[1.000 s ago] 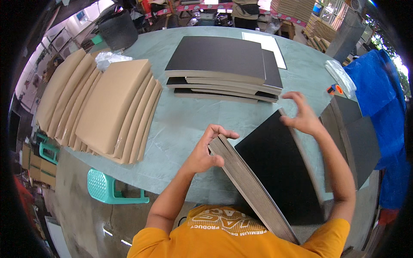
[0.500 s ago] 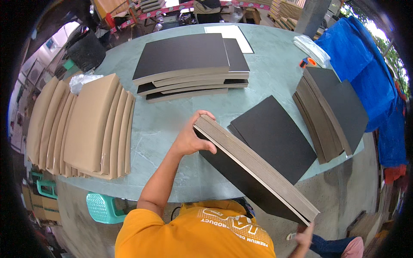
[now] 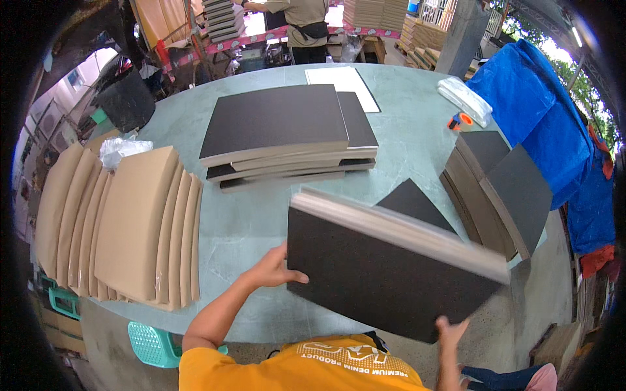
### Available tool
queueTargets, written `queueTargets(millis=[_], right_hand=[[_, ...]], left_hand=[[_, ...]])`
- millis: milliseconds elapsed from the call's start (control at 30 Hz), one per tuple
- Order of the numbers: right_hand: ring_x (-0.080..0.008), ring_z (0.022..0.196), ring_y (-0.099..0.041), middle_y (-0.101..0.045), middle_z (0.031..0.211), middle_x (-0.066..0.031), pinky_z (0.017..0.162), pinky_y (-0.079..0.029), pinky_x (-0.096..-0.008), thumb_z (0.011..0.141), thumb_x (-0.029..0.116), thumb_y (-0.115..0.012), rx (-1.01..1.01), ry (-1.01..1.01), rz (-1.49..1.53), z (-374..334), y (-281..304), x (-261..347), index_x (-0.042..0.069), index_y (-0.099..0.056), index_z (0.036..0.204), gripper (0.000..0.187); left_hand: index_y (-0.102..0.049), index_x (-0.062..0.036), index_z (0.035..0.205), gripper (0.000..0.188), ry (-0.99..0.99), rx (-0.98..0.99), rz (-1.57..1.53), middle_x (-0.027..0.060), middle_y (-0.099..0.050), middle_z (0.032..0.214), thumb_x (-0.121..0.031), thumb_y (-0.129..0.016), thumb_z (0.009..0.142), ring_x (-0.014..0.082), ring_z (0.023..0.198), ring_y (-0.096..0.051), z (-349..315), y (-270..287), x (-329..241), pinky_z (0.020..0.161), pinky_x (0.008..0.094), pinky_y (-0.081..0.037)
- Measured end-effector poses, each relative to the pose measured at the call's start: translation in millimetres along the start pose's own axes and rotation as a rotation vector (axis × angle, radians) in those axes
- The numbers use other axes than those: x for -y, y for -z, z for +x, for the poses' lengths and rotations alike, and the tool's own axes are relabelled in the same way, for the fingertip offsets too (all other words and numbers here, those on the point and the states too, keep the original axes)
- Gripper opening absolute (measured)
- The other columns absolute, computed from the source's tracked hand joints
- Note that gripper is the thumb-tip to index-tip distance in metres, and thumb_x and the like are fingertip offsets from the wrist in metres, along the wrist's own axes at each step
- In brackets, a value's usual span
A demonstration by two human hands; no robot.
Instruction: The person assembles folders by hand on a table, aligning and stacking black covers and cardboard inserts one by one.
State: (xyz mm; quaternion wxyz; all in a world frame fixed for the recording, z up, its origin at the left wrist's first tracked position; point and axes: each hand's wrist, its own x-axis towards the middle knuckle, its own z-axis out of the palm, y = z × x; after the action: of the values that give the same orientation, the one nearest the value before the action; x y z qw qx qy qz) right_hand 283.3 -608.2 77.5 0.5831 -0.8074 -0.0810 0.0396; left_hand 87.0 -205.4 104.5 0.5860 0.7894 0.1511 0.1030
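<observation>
Between my two hands I hold a thick stack of black boards (image 3: 391,274), tilted, its black face toward me and its pale layered edge along the top. My left hand (image 3: 276,267) grips its left edge, thumb on the black face and the other fingers hidden behind. My right hand (image 3: 450,329) clasps the lower right corner, thumb in front. Behind the held stack, partly covered by it, a loose black board (image 3: 412,203) lies on the grey-green table (image 3: 241,228). Farther back sits a larger pile of black boards (image 3: 277,120).
Brown paper-wrapped packs (image 3: 134,221) stand in rows at left, beside a crumpled clear plastic bag (image 3: 124,151). At right are more stacked boards (image 3: 521,189), an orange tape dispenser (image 3: 460,121), folded plastic (image 3: 464,100) and a blue tarp (image 3: 521,98). A person (image 3: 306,29) stands beyond the table.
The held stack has turned from a steep diagonal to nearly level, showing more of its black face. My left hand has moved down its side, and my right hand has risen. The view has shifted.
</observation>
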Motion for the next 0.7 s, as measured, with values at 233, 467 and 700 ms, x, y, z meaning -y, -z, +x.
queueTargets(millis=[233, 467, 700], right_hand=[[-0.0267, 0.090, -0.059, -0.060, 0.098, -0.0231, 0.083, -0.043, -0.0336, 0.076, 0.060, -0.054, 0.559, -0.020, -0.121, 218.9, -170.0, 218.8, -0.013, -0.053, 0.107, 0.079], [-0.0263, 0.085, -0.060, -0.060, 0.100, -0.0201, 0.079, -0.046, -0.0333, 0.075, 0.044, -0.062, 1.004, -0.169, 0.112, 335.7, -349.1, 251.4, -0.005, -0.051, 0.114, 0.064], [-0.0300, 0.100, -0.054, -0.054, 0.112, -0.0215, 0.083, -0.044, -0.0357, 0.074, 0.052, -0.062, 1.015, -0.193, 0.091, 348.1, -384.8, 185.8, -0.003, -0.045, 0.120, 0.075]], left_hand=[[-0.047, 0.0060, 0.117, 0.061, 0.063, -0.582, -0.015, 0.0154, -0.058, 0.099, -0.041, -0.061, 0.080, 0.0205, 0.087, -0.058, 98.1, 137.6, -75.0, 0.075, 0.0323, -0.048], [-0.060, 0.0087, 0.094, 0.058, 0.192, -0.696, 0.129, 0.0137, -0.062, 0.079, -0.046, -0.064, 0.076, 0.0187, 0.071, -0.060, 185.7, 275.1, -33.9, 0.069, 0.0302, -0.048], [-0.063, 0.0069, 0.089, 0.058, 0.261, -0.707, 0.251, 0.0101, -0.062, 0.074, -0.049, -0.065, 0.074, 0.0178, 0.065, -0.058, 203.8, 274.8, 12.7, 0.062, 0.0298, -0.046]])
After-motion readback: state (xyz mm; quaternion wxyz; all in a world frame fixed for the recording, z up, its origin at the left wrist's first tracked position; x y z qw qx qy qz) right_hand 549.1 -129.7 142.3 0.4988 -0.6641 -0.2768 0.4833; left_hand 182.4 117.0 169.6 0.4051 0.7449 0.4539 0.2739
